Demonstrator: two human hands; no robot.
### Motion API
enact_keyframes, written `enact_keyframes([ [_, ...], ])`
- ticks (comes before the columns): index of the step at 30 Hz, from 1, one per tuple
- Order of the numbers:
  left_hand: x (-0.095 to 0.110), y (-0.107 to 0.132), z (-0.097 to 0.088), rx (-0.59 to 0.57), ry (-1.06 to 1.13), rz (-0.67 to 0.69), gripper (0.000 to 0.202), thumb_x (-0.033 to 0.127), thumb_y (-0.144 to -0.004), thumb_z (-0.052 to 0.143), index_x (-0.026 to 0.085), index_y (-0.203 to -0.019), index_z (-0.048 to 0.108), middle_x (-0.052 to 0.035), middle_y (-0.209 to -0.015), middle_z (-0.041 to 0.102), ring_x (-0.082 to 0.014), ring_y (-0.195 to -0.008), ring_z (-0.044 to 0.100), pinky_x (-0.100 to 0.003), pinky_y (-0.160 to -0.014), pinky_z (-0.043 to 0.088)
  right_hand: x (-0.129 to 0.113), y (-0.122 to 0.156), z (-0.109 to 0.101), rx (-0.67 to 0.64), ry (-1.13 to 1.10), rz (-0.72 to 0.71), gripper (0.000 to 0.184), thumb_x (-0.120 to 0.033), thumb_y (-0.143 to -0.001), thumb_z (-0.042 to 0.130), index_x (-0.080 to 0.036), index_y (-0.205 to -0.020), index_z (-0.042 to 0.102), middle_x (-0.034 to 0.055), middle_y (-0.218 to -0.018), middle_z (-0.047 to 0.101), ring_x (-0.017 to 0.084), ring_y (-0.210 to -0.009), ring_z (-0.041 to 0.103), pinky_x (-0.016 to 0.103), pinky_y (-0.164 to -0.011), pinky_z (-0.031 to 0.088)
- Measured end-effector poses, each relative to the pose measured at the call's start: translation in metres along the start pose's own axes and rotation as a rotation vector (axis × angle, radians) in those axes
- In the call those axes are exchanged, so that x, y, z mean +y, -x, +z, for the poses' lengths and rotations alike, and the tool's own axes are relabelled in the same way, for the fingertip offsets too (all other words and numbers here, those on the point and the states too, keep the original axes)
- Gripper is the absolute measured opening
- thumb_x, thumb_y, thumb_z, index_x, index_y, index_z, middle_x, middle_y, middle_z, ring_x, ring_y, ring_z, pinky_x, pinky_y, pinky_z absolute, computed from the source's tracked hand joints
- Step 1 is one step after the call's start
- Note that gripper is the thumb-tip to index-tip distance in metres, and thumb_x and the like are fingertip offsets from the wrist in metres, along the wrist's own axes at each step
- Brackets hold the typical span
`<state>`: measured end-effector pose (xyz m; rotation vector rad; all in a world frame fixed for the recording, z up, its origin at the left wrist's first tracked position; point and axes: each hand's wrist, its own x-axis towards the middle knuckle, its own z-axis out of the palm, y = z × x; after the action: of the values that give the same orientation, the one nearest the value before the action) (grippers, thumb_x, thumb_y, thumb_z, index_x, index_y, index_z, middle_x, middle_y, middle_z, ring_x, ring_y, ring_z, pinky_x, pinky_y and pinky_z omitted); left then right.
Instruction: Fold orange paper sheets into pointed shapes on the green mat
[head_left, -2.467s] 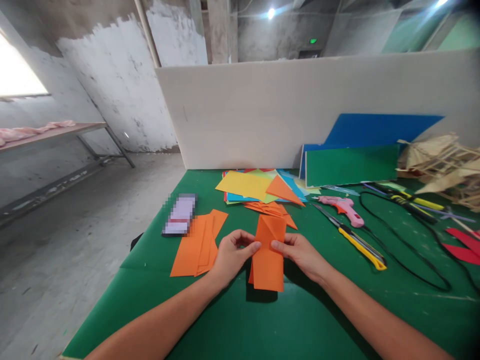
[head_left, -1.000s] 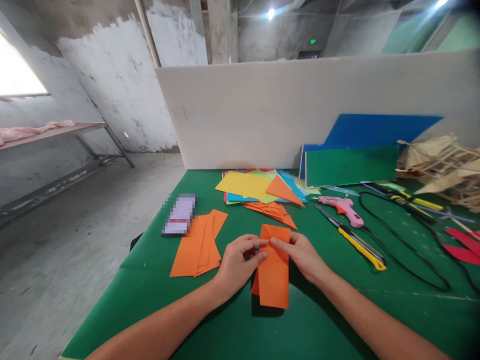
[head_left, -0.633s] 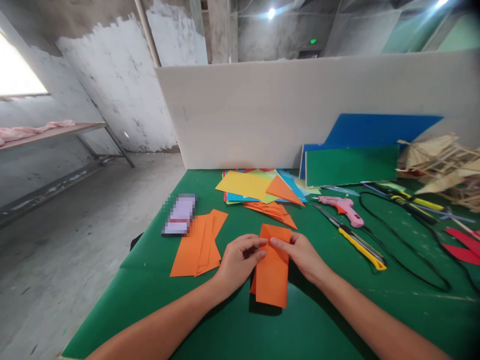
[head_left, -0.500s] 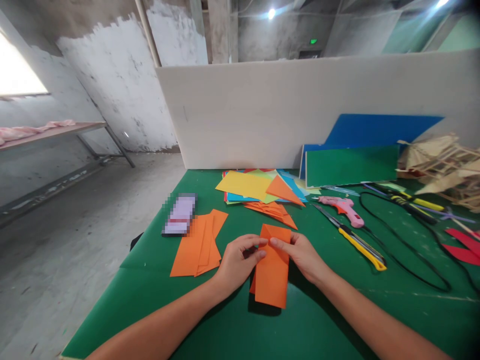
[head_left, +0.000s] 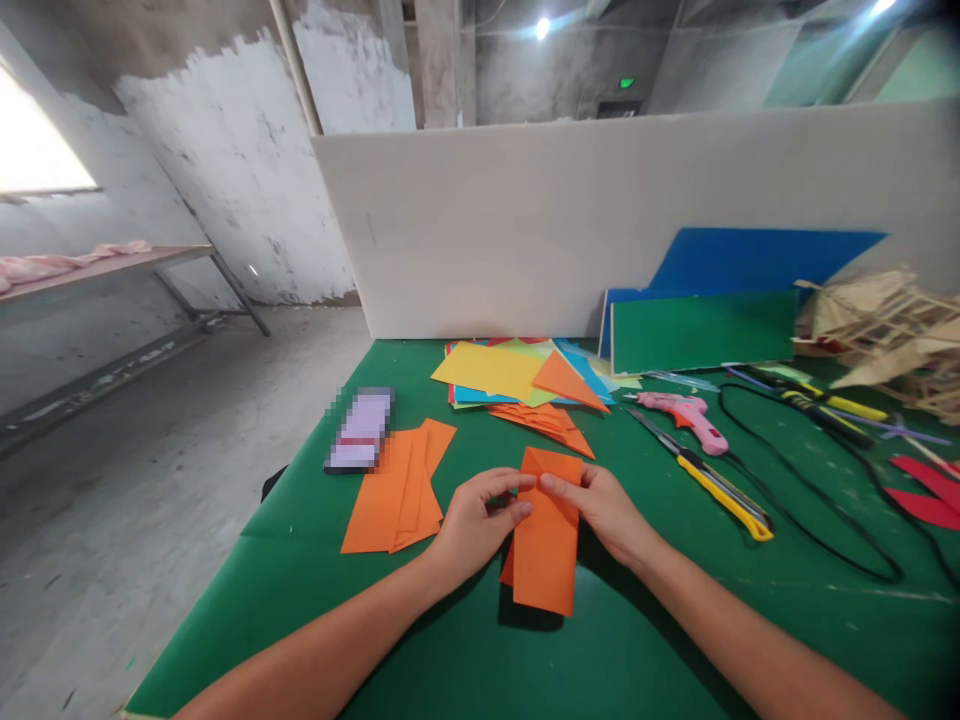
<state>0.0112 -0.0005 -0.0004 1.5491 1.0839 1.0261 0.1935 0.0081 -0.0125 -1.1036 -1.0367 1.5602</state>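
Held low over the front of the green-covered table (head_left: 450,650): long folded orange paper strip (head_left: 544,550), judged light, limp, easily creased. Pinched near its top fold by left hand (head_left: 472,525) and right hand (head_left: 607,510); probably the safest hold.

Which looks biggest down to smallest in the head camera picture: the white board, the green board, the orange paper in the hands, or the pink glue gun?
1. white board
2. green board
3. orange paper, which looks bigger because it is nearest the camera
4. pink glue gun

hands (head_left: 544,510) pinching folded orange paper (head_left: 546,560)
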Motion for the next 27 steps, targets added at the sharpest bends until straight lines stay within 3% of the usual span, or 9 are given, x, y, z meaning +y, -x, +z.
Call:
enact_keyframes([
  [4,0.001,0.000,0.001,-0.048,0.013,-0.050,0.033,0.021,-0.070,0.068,0.022,-0.103,0.071,-0.0080,-0.114,0.060,-0.0107,-0.070,0.054,-0.022,-0.059,0.047,0.002,-0.001,-0.001,0.024,0.015,-0.023,0.039,-0.045,-0.064,0.080,-0.016,-0.088,0.071,0.0086,-0.092,0.073,0.024,-0.076,0.066,0.035,-0.069,0.052],
  [8,-0.001,0.000,0.001,-0.085,0.062,-0.052,0.039,0.017,-0.067,0.070,0.022,-0.106,0.070,-0.0081,-0.118,0.057,-0.0081,-0.068,0.051,-0.024,-0.067,0.049,0.001,-0.002,-0.001,0.058,0.043,-0.033,0.038,-0.046,-0.065,0.079,-0.017,-0.088,0.070,0.0075,-0.090,0.073,0.023,-0.074,0.065,0.033,-0.066,0.052],
  [14,-0.006,-0.006,-0.005,0.012,0.094,-0.034,0.040,0.022,-0.067,0.072,0.021,-0.107,0.069,-0.0075,-0.116,0.059,-0.0090,-0.069,0.051,-0.025,-0.070,0.050,-0.002,-0.001,-0.002,-0.073,0.087,-0.009,0.040,-0.049,-0.072,0.073,-0.015,-0.092,0.071,0.0076,-0.089,0.072,0.020,-0.074,0.064,0.030,-0.067,0.050],
  [18,-0.007,-0.009,-0.011,0.035,0.070,-0.022,0.042,0.025,-0.069,0.072,0.021,-0.110,0.067,-0.0080,-0.119,0.059,-0.0095,-0.069,0.052,-0.027,-0.071,0.050,-0.001,-0.001,-0.003,-0.140,0.167,0.028,0.044,-0.053,-0.072,0.072,-0.014,-0.093,0.072,0.0068,-0.082,0.071,0.015,-0.064,0.060,0.026,-0.057,0.045],
  [22,-0.006,-0.010,-0.013,0.032,0.037,-0.007,0.042,0.025,-0.070,0.071,0.020,-0.112,0.066,-0.0086,-0.120,0.058,-0.0096,-0.070,0.051,-0.028,-0.072,0.050,0.000,-0.002,-0.003,-0.156,0.210,0.043,0.044,-0.056,-0.073,0.069,-0.014,-0.085,0.072,0.0036,-0.070,0.067,0.009,-0.051,0.049,0.021,-0.046,0.036],
  [27,-0.007,-0.011,-0.013,0.007,0.040,-0.010,0.044,0.025,-0.070,0.071,0.020,-0.113,0.064,-0.0090,-0.123,0.056,-0.0083,-0.067,0.050,-0.028,-0.070,0.050,0.000,-0.002,-0.002,-0.133,0.224,0.032,0.046,-0.058,-0.070,0.070,-0.014,-0.083,0.070,0.0021,-0.067,0.065,0.008,-0.049,0.047,0.021,-0.045,0.034],
])
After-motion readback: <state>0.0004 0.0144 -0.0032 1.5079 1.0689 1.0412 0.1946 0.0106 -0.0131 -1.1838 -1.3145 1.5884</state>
